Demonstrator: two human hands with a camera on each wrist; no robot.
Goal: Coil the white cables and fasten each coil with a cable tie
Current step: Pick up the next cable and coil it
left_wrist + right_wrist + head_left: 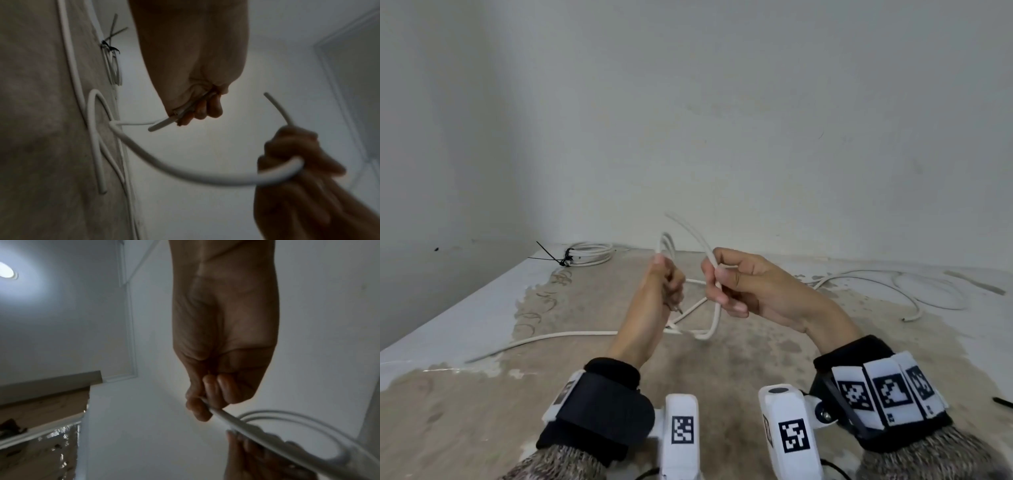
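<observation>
Wrist-worn black straps with white camera housings fill the bottom of the head view; beyond them both hands are raised above the worn, mottled beige tabletop (756,359). Left hand (662,291) is fisted round a small bundle of loops of the thin white round cable (714,270). Right hand (736,284), just beside it, pinches the same cable's free run between thumb and fingers. That run lies between the hands, its length upright, rising past the right fingers and dropping to a bend on the tabletop below them. I judge the next wrap must carry this run leftward onto the held loops, and the right hand is the nearer one. Far beyond the left hand lies a finished white coil bound with a black cable tie (585,253); well to the right of the right hand sprawls another loose white cable (928,291).

From the left wrist, the left hand (195,81) shows a cut cable end poking below its curled fingers, and the cable (185,172) sweeps in an arc to the right hand (298,154), details the head view hides.

From the right wrist, the right hand (222,353) shows fingertips clamped on the cable (257,438), with the loops beyond; the tabletop is out of sight.
</observation>
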